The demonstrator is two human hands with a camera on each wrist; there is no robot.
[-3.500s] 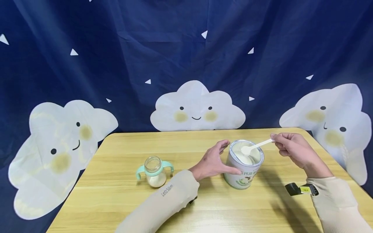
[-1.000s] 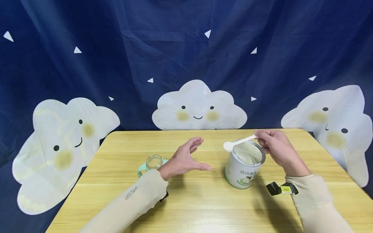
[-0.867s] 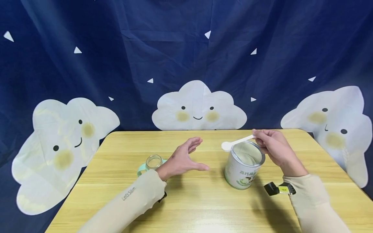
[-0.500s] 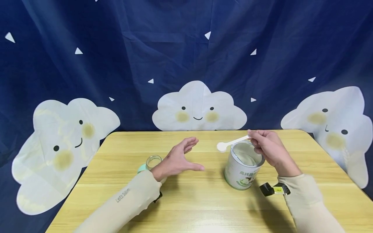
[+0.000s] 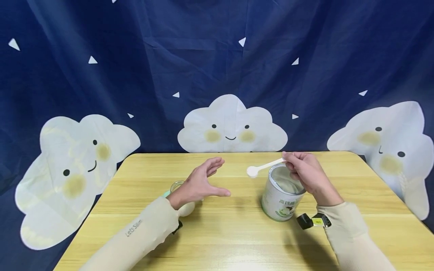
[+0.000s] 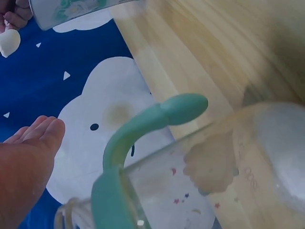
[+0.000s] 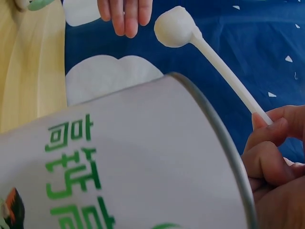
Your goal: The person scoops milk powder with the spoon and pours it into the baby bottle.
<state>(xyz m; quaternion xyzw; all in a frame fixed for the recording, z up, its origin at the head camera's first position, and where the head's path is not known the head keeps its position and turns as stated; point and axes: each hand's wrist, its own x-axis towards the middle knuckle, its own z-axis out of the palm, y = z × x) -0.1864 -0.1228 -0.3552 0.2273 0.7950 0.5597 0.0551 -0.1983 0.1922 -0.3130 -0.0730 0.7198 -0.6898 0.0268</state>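
My right hand [image 5: 305, 171] pinches the end of a white powder scoop [image 5: 252, 171] between thumb and fingers. The long handle passes above the open milk powder can [image 5: 279, 203], and the round bowl hangs left of the can's rim. In the right wrist view the scoop [image 7: 176, 28] shows its rounded underside. My left hand [image 5: 196, 184] is held in the air with fingers and thumb spread, holding nothing. Behind its wrist a baby bottle [image 5: 187, 209] stands lidless, largely covered. The left wrist view shows the bottle's mint-green handle [image 6: 138, 126] and white powder [image 6: 286, 143] at its bottom.
The light wooden table [image 5: 230, 233] carries the can at right of centre and the bottle at left. A dark blue curtain [image 5: 203, 56] with smiling clouds hangs behind the table's back edge. A small black wrist camera [image 5: 305, 221] sits at the right sleeve.
The scoop has come up out of the can and moved left past its rim with my right hand. My left hand has left the can's side and shifted left, in front of the bottle.
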